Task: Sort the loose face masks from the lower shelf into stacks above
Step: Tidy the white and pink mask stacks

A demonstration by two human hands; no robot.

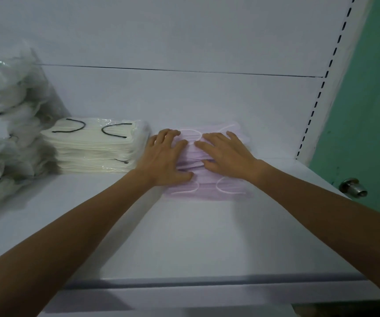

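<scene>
Forearms (81, 225) reaching over shelf (184, 243), press left hand (165, 156) and right hand (228, 152) flat, fingers spread and gripping nothing, evenly on pink masks (205, 193) just right of white stack (93, 147), squaring edges without sliding layers.

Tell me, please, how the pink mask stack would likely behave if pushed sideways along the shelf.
The pink mask stack would probably shear, not slide whole: its layers sit offset. It looks soft, pressed under the left hand and right hand. Its ear loops might snag.
</scene>
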